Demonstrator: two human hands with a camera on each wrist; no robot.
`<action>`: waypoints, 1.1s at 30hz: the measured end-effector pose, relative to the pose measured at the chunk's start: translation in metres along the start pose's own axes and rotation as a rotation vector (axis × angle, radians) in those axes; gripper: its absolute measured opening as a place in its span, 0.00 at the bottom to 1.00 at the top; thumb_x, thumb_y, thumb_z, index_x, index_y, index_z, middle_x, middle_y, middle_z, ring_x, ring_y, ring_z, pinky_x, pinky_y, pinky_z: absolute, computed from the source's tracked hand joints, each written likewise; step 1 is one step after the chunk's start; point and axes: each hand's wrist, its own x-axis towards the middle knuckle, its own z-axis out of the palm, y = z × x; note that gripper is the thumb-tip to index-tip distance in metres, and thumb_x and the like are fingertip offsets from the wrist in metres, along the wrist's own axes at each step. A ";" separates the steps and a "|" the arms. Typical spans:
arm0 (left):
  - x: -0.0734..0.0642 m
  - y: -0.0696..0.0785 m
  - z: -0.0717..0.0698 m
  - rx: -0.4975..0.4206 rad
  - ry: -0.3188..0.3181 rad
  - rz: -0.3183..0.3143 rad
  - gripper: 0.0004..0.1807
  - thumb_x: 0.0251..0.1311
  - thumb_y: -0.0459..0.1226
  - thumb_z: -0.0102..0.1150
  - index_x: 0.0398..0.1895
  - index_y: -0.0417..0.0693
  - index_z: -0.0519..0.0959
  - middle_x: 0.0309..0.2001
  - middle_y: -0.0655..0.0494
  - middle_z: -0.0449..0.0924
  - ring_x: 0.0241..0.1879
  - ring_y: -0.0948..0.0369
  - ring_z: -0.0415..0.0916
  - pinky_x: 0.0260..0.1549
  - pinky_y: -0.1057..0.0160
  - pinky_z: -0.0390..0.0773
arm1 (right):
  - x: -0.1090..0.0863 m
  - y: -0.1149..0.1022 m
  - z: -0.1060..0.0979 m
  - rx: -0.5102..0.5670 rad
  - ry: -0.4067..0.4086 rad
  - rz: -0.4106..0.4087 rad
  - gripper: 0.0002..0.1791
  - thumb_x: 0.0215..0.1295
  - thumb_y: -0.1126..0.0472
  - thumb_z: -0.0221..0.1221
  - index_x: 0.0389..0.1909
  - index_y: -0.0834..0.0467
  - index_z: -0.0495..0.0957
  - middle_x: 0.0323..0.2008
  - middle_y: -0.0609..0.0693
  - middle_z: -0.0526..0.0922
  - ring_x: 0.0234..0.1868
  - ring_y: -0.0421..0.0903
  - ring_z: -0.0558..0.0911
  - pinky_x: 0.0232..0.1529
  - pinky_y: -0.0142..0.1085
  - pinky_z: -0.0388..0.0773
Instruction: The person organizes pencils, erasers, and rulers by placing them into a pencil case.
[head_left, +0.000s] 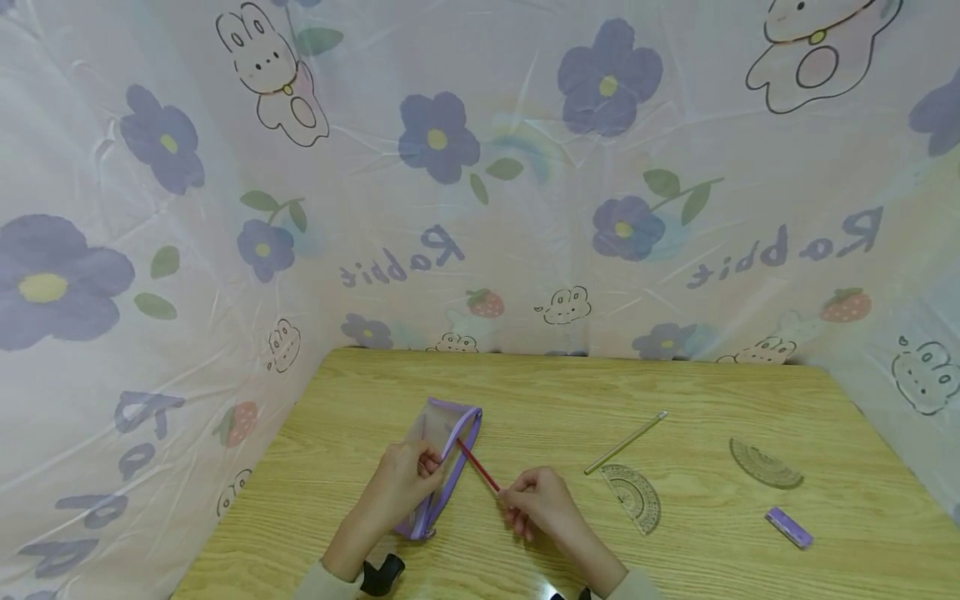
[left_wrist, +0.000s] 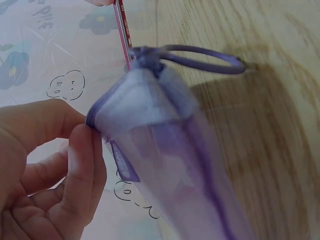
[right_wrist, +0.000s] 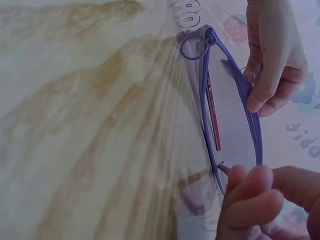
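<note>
Left wrist: pouch (left_wrist: pixel 172 160) partly hides red pencil (left_wrist: pixel 123 27).

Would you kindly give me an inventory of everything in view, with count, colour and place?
Pencil case: 1, translucent with purple trim, left of centre on the table
Red pencil: at least 1, red, between right hand and case opening
Yellowish pencil: 1, yellowish, right of the right hand
Protractors: 2, clear, one beside the yellowish pencil, one further right
Small block: 1, purple, far right
Table: 1, yellow wood grain, beneath everything
Printed sheeting: count unclear, pale with purple flowers, around the table
Black devices: 2, black, near the wrists
Sleeves: 2, pale, lower edge
Left hand: 1, pinching the case's edge
Right hand: 1, pinching the red pencil
</note>
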 end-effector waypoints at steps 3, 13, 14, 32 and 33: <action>0.000 0.000 0.000 -0.002 -0.001 0.001 0.04 0.56 0.25 0.65 0.30 0.39 0.80 0.27 0.58 0.78 0.25 0.70 0.75 0.24 0.74 0.79 | 0.000 -0.002 0.001 -0.009 -0.001 0.007 0.09 0.63 0.68 0.63 0.31 0.74 0.78 0.19 0.60 0.82 0.11 0.37 0.74 0.10 0.25 0.69; 0.000 0.000 0.000 0.000 0.001 0.001 0.04 0.56 0.25 0.65 0.29 0.39 0.80 0.26 0.58 0.78 0.24 0.70 0.75 0.23 0.74 0.79 | 0.004 -0.006 0.002 -0.012 -0.048 0.027 0.09 0.63 0.69 0.61 0.32 0.74 0.78 0.19 0.60 0.83 0.11 0.36 0.75 0.10 0.24 0.67; 0.000 0.000 -0.001 0.001 0.001 0.002 0.04 0.56 0.25 0.65 0.29 0.39 0.80 0.26 0.58 0.78 0.24 0.71 0.75 0.23 0.74 0.79 | 0.005 -0.006 0.002 -0.005 -0.057 0.030 0.09 0.63 0.69 0.61 0.32 0.74 0.78 0.19 0.60 0.83 0.11 0.36 0.75 0.10 0.24 0.68; 0.000 -0.001 -0.001 -0.004 -0.010 0.014 0.04 0.56 0.25 0.65 0.29 0.39 0.80 0.26 0.57 0.79 0.24 0.69 0.76 0.23 0.74 0.79 | 0.010 -0.009 0.004 0.001 -0.128 0.017 0.10 0.62 0.70 0.60 0.31 0.77 0.80 0.22 0.62 0.84 0.15 0.38 0.76 0.14 0.25 0.68; 0.000 -0.001 0.000 -0.004 -0.010 0.017 0.04 0.56 0.25 0.65 0.29 0.39 0.80 0.26 0.57 0.79 0.24 0.69 0.76 0.23 0.74 0.79 | 0.010 -0.009 0.004 -0.002 -0.126 0.016 0.10 0.62 0.70 0.60 0.31 0.77 0.80 0.22 0.62 0.84 0.15 0.38 0.76 0.14 0.25 0.68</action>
